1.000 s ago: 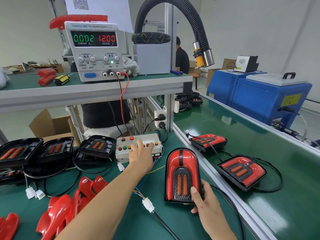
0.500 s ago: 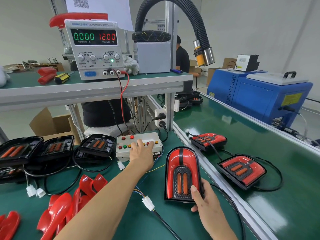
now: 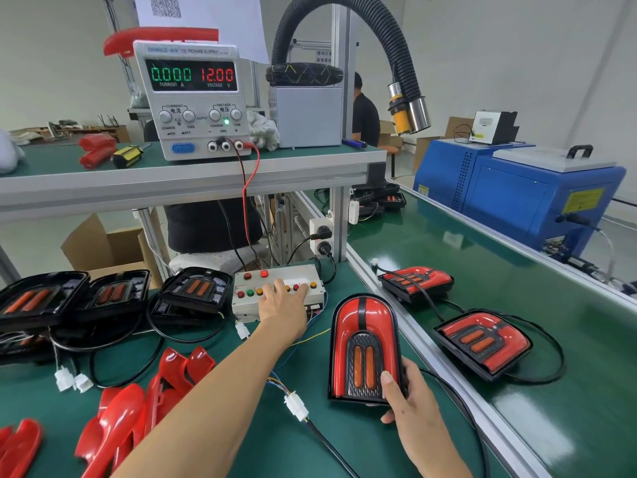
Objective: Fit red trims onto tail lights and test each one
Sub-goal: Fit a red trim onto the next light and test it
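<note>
Test stage. Left hand [image 3: 283,302] rests w/ fingers extended on the button box [image 3: 277,292]; which button is pressed can't be told. Right hand [image 3: 412,401] grips the trimmed tail light [image 3: 364,350] at its near end, on the bench mat. Supply display [image 3: 193,76] reads 0.000 A. Two trimmed units [image 3: 482,341] lie on the conveyor; untrimmed housings [image 3: 196,289] and loose red trims [image 3: 138,401] remain at left. Held light's long axis runs near-to-far, rounded end pointing away.

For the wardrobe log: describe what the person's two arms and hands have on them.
Nothing is worn that the head view shows. The left hand and its forearm are bare up to the frame edge: no glove, sleeve, watch or ring. The right hand and wrist are likewise bare, with short, unpainted nails. No cables or markings sit on either arm.
</note>
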The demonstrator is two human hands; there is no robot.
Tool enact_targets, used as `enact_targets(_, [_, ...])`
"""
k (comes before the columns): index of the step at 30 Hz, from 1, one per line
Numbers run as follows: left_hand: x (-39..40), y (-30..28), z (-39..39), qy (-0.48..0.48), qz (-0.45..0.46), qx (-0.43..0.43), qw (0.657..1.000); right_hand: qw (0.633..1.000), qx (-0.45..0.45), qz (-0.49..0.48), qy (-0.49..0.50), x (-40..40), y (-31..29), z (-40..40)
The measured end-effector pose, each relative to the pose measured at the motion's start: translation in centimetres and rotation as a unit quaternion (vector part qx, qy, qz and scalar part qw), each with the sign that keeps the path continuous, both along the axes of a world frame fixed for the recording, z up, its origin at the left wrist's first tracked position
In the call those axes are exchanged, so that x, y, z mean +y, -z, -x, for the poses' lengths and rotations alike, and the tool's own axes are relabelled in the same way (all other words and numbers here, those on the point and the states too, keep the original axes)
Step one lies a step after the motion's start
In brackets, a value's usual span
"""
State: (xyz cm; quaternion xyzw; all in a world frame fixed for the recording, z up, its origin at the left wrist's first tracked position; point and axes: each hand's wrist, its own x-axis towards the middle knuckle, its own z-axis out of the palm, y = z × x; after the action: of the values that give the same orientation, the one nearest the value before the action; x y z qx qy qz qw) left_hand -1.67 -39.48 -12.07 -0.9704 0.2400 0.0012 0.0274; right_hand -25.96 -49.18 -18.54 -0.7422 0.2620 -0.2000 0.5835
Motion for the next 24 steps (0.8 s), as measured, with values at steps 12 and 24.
enact_targets(12, [0.0,0.5,0.0,0.004,0.001,-0.015,1.0,1.0,-0.014,-0.008,0.005,0.0,0.3,-0.1])
enact_targets(24, [0.7,-0.6,0.2,0.017,0.0,0.018,1.0,0.999,-0.009,-0.03,-0.01,0.2,-0.2,0.1])
